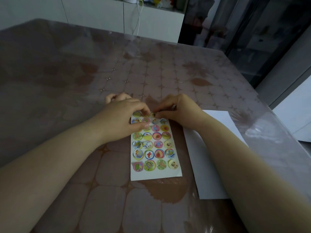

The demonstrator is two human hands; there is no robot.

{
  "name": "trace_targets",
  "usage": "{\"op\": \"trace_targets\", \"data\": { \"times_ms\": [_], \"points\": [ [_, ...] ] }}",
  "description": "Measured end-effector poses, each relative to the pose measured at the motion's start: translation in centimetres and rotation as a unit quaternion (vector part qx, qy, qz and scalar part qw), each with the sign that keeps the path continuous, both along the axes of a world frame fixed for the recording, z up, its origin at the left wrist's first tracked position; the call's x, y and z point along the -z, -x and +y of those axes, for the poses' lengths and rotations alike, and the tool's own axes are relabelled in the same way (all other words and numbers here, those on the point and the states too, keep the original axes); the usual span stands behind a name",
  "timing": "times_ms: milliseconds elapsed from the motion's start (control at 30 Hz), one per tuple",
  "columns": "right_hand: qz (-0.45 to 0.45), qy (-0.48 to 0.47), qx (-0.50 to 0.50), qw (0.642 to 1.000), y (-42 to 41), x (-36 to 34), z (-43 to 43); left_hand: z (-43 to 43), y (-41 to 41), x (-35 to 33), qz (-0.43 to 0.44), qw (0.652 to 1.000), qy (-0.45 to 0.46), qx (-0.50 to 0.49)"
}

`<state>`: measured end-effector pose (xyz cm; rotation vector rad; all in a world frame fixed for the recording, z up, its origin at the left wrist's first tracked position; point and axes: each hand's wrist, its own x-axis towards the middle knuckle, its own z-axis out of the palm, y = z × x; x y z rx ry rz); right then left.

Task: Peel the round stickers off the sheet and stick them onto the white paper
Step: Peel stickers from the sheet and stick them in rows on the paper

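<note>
White sticker sheet (155, 174), top under hands (122, 116) (178, 110)

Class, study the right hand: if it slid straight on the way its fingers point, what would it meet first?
Its fingers point left across the sheet's top row. Beyond the sticker at their tips, the right hand would probably meet the left hand's fingertips first; depth is unclear.

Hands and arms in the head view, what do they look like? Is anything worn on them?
Two bare hands, the left hand and the right hand, on bare forearms that reach the picture's edges. No sleeve, glove, watch, bracelet or ring shows on the parts in view, and no markings either.
</note>
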<state>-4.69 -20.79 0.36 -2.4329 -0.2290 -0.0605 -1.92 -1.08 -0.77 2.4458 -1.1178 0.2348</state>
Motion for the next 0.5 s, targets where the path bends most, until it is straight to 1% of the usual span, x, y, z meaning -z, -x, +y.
{"op": "trace_targets", "data": {
  "times_ms": [333, 500],
  "points": [
    [-0.084, 0.075, -0.011, 0.994, 0.07, 0.45, 0.40, 0.00, 0.03, -0.01, 0.009, 1.000, -0.010, -0.013],
    [-0.080, 0.097, -0.028, 0.992, -0.07, 0.58, 0.45, 0.05, -0.03, -0.04, 0.014, 1.000, -0.005, -0.019]
  ]
}}
